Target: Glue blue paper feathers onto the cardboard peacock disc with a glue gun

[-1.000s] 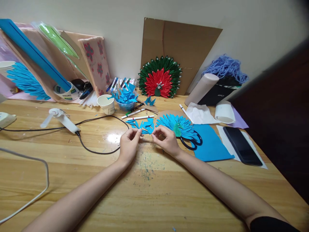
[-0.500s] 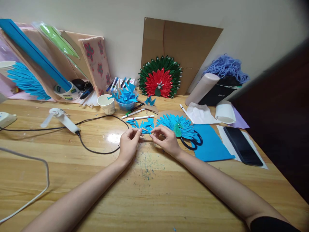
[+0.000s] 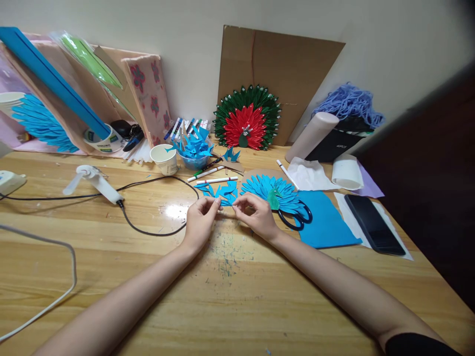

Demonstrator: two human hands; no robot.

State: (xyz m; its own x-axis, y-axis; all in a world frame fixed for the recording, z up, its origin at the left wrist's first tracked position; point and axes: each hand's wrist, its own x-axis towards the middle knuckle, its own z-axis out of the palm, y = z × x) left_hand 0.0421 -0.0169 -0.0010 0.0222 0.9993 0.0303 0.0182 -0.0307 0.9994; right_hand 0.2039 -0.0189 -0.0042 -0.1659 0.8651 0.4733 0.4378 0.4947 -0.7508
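Note:
Above the worn middle of the table, my left hand point(image 3: 200, 223) has its thumb and forefinger pinched together. My right hand point(image 3: 257, 216) pinches the same way just to the right, fingertips a short gap from the left ones. Whatever sits in the pinches is too small to make out against the blue behind. Right beyond the fingertips lies a pile of cut blue pieces point(image 3: 227, 190). Beside my right hand is a fan of blue petals with a green bird-shaped piece point(image 3: 273, 200), and black-handled scissors point(image 3: 291, 221) lie partly under it.
A blue sheet point(image 3: 326, 222) and a phone point(image 3: 373, 225) lie at the right. Behind are markers point(image 3: 217, 181), a paper cup point(image 3: 164, 159), a bowl of blue scraps point(image 3: 195, 160) and a green-and-red peacock point(image 3: 247, 118). A white glue gun point(image 3: 98, 185) with a black cord lies left.
Both hands stay in nearly the same place with fingers pinched. The whole view has shifted very slightly; nothing else has visibly moved.

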